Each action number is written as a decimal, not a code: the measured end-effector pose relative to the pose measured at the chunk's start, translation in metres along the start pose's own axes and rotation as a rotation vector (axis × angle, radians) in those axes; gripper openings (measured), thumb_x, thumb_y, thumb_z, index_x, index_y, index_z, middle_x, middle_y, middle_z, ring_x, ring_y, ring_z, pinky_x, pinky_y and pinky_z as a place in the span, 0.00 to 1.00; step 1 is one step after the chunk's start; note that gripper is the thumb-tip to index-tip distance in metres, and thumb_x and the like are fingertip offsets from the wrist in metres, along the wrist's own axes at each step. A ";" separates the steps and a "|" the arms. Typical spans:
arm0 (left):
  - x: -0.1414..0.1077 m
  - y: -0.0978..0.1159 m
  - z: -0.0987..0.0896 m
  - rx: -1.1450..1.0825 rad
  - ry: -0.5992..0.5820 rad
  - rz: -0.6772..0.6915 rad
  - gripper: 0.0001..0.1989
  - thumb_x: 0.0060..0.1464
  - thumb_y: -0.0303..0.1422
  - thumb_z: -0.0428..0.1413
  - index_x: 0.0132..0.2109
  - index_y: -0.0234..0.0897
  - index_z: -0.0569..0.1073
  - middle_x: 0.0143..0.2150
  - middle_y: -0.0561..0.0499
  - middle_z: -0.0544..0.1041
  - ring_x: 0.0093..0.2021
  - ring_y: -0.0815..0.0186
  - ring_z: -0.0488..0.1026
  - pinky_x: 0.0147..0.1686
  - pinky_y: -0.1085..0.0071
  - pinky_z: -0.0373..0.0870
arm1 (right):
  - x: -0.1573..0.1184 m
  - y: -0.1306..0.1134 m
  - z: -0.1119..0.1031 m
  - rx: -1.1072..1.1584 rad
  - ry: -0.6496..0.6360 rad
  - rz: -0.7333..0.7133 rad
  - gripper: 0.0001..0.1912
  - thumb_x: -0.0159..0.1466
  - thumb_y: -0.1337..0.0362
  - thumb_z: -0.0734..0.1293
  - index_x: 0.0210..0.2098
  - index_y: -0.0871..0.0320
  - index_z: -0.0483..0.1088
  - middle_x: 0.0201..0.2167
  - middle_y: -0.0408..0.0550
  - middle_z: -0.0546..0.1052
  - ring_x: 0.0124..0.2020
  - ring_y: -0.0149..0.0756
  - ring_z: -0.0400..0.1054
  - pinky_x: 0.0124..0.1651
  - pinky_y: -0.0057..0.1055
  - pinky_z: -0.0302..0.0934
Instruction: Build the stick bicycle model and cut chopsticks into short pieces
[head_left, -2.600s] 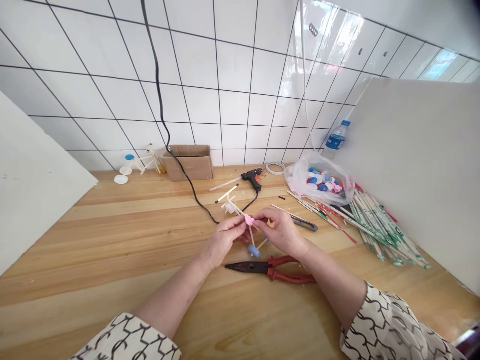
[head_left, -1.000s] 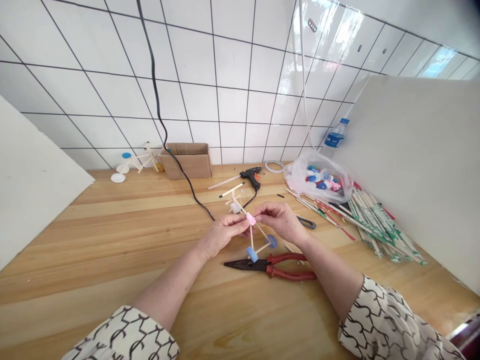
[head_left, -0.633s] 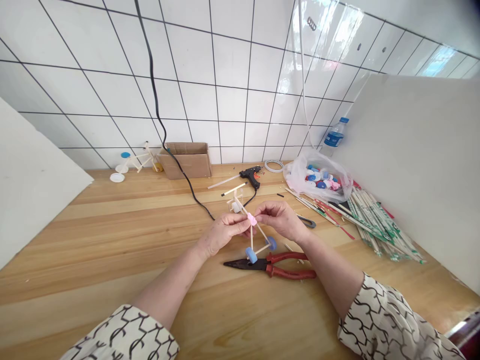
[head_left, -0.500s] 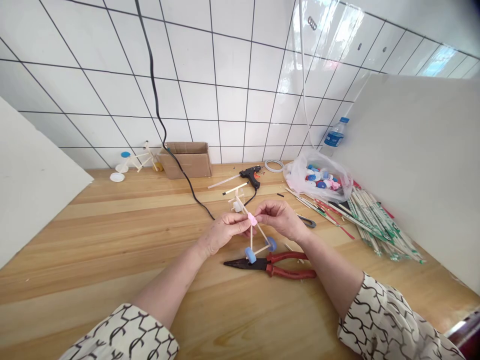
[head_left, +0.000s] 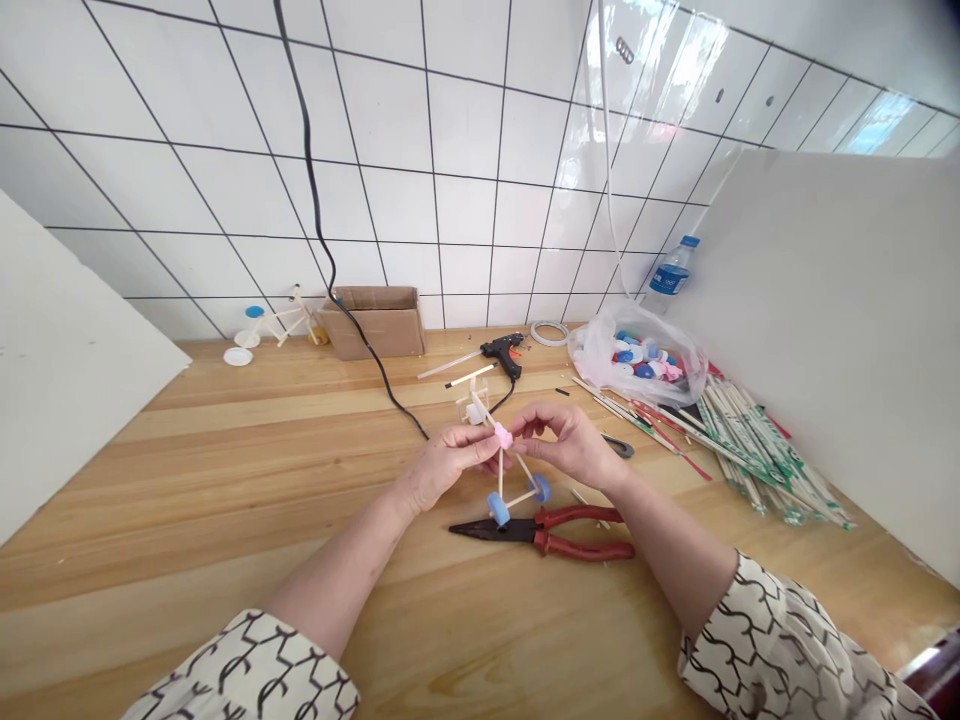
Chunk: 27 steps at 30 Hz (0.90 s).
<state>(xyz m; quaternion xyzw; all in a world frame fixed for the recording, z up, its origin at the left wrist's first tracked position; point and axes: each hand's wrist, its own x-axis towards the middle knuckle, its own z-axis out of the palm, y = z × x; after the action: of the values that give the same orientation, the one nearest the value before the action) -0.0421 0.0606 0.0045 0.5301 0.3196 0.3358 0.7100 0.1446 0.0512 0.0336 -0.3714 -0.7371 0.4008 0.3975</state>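
Note:
My left hand (head_left: 450, 465) pinches a pink piece (head_left: 502, 436) in the middle of a small model made of thin wooden sticks. Two sticks spread from the pink piece toward me, down to a crossbar with a blue bottle cap (head_left: 498, 508) at one end and another blue cap (head_left: 540, 488) at the other. At its far end the model has a white part (head_left: 475, 412). My right hand (head_left: 562, 440) is just right of the pink piece, thumb and forefinger drawn together; whatever is between them is too small to make out. Long-nose pliers (head_left: 585, 550) with red handles lie beneath the near caps.
Behind the hands lies a black glue gun (head_left: 504, 350) with its cord. A cardboard box (head_left: 379, 325) and another stick model (head_left: 285, 325) stand by the wall. At right are a bag of bottle caps (head_left: 600, 375), wrapped chopsticks (head_left: 757, 450), a tape roll (head_left: 549, 325) and a water bottle (head_left: 673, 270).
My right hand has drawn very slightly to the right of the pink piece. The model has shifted a little to the left, still in my left hand.

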 end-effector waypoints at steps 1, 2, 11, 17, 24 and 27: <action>0.000 0.000 0.000 0.001 -0.003 -0.002 0.15 0.46 0.39 0.60 0.38 0.34 0.78 0.28 0.49 0.78 0.33 0.63 0.74 0.38 0.67 0.68 | -0.001 -0.001 0.001 -0.069 0.024 -0.030 0.03 0.56 0.66 0.69 0.31 0.58 0.72 0.27 0.42 0.74 0.28 0.30 0.65 0.34 0.28 0.60; 0.000 0.000 -0.001 0.005 -0.006 -0.003 0.15 0.46 0.39 0.60 0.38 0.34 0.78 0.28 0.49 0.78 0.33 0.63 0.74 0.38 0.67 0.68 | -0.001 -0.002 0.003 -0.118 0.045 -0.053 0.03 0.56 0.65 0.69 0.30 0.58 0.72 0.26 0.42 0.74 0.28 0.30 0.65 0.34 0.28 0.60; -0.001 0.004 -0.001 0.101 -0.034 0.018 0.13 0.49 0.39 0.58 0.37 0.35 0.79 0.29 0.50 0.78 0.33 0.63 0.73 0.37 0.68 0.68 | -0.002 -0.007 0.011 -0.290 0.109 -0.160 0.07 0.58 0.63 0.68 0.26 0.58 0.69 0.24 0.44 0.73 0.27 0.32 0.67 0.34 0.30 0.60; -0.002 0.004 -0.001 0.026 -0.011 0.012 0.13 0.47 0.38 0.59 0.38 0.35 0.78 0.29 0.50 0.78 0.33 0.64 0.74 0.37 0.68 0.68 | -0.005 -0.007 0.012 -0.406 0.132 -0.192 0.06 0.55 0.65 0.69 0.31 0.57 0.68 0.27 0.44 0.73 0.30 0.33 0.67 0.34 0.30 0.60; -0.003 0.006 0.003 0.044 0.018 0.021 0.13 0.46 0.39 0.60 0.36 0.35 0.79 0.28 0.50 0.78 0.30 0.65 0.73 0.36 0.69 0.68 | -0.009 0.003 0.020 -0.630 0.164 -0.287 0.03 0.59 0.66 0.65 0.33 0.58 0.65 0.30 0.47 0.73 0.33 0.36 0.65 0.38 0.33 0.58; -0.002 0.005 0.003 0.036 0.016 0.007 0.13 0.46 0.39 0.60 0.36 0.34 0.79 0.27 0.49 0.78 0.30 0.65 0.73 0.36 0.68 0.69 | -0.010 0.002 0.024 -0.683 0.178 -0.270 0.01 0.60 0.67 0.62 0.33 0.58 0.65 0.29 0.47 0.73 0.32 0.36 0.65 0.38 0.33 0.58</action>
<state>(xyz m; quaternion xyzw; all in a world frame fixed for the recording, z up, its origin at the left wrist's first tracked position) -0.0418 0.0589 0.0104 0.5412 0.3294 0.3368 0.6965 0.1279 0.0361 0.0201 -0.4154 -0.8332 0.0419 0.3624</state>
